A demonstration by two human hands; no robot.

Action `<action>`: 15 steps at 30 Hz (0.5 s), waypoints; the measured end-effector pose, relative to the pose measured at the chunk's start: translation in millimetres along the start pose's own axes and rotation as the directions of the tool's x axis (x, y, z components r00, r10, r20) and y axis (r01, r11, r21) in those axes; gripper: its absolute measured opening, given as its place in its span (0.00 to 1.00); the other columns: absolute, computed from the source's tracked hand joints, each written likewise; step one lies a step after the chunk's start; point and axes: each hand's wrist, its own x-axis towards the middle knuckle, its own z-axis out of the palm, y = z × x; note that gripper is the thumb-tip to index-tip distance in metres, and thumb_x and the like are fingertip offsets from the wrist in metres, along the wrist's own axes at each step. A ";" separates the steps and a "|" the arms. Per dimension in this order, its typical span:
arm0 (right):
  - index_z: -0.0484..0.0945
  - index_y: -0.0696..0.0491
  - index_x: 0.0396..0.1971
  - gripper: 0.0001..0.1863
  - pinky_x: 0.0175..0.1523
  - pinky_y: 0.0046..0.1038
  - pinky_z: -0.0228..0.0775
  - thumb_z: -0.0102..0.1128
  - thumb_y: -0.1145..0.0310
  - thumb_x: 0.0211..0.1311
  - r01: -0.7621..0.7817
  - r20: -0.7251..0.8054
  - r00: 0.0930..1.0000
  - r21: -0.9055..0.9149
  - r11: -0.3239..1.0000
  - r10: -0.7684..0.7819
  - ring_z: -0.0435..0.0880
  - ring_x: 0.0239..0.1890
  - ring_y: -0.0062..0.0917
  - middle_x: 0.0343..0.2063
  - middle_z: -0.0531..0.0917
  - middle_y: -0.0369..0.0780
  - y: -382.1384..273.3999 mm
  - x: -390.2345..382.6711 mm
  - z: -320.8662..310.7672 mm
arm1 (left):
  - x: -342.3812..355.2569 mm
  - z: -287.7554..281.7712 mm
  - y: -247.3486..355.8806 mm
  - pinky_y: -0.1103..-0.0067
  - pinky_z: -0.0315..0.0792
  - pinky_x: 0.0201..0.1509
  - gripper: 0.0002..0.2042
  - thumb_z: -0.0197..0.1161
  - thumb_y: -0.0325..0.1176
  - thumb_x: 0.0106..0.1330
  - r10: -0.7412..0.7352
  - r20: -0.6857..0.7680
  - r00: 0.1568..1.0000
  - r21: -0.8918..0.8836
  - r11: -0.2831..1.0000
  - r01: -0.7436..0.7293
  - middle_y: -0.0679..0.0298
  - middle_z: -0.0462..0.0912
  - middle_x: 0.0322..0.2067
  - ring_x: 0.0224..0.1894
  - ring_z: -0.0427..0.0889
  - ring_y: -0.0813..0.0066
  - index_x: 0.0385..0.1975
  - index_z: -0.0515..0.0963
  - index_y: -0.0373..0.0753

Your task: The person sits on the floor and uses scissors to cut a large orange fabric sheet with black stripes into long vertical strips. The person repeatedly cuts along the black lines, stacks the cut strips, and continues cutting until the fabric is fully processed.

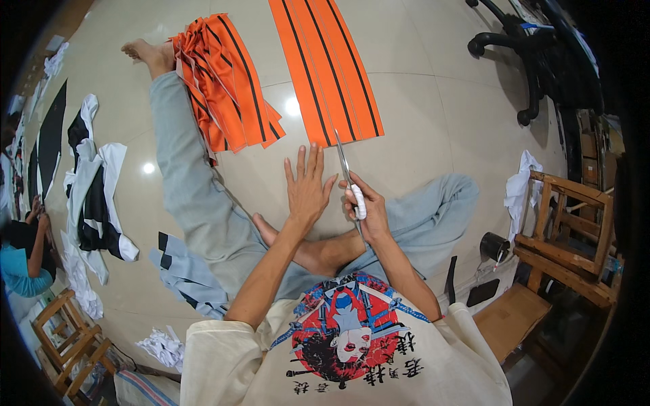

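A long strip of orange fabric with black stripes lies flat on the floor in front of me. My left hand is flat with its fingers spread, its fingertips at the strip's near left corner. My right hand is closed around the white-wrapped handles of a pair of scissors. Their blades point away from me and reach the near edge of the strip. To the left, a bunched pile of the same orange striped fabric rests against my outstretched leg.
Black, white and grey fabric pieces lie on the left, with another person beyond. Grey-blue cloth is beside my thigh. At the right are a black wheeled chair base, a wooden stool, a dark cup and a phone.
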 end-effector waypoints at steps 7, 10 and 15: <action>0.70 0.57 0.69 0.32 0.25 0.17 0.69 0.67 0.77 0.65 0.005 -0.009 1.000 0.010 1.000 -0.005 0.79 0.27 0.16 0.46 0.85 0.39 -0.2 0.6 1.5 | 0.1 0.3 -0.4 0.49 0.37 0.81 0.36 0.53 0.52 0.75 -0.002 0.006 1.000 -0.003 1.000 0.002 0.64 0.50 0.79 0.82 0.42 0.61 0.78 0.55 0.40; 0.71 0.57 0.69 0.31 0.25 0.16 0.68 0.67 0.77 0.65 0.007 -0.013 1.000 -0.001 1.000 -0.007 0.79 0.27 0.16 0.44 0.85 0.38 -0.4 0.6 2.6 | 0.2 -0.4 -0.4 0.49 0.36 0.81 0.36 0.53 0.52 0.75 -0.006 0.011 1.000 0.001 1.000 0.006 0.64 0.50 0.80 0.82 0.42 0.61 0.78 0.55 0.40; 0.72 0.57 0.68 0.30 0.25 0.15 0.68 0.66 0.77 0.65 0.007 -0.005 1.000 -0.006 1.000 -0.007 0.78 0.27 0.15 0.44 0.85 0.38 1.6 2.0 1.5 | -0.3 0.9 -2.0 0.48 0.37 0.80 0.36 0.52 0.51 0.77 0.002 0.019 1.000 -0.022 1.000 -0.002 0.62 0.48 0.80 0.82 0.41 0.58 0.78 0.53 0.38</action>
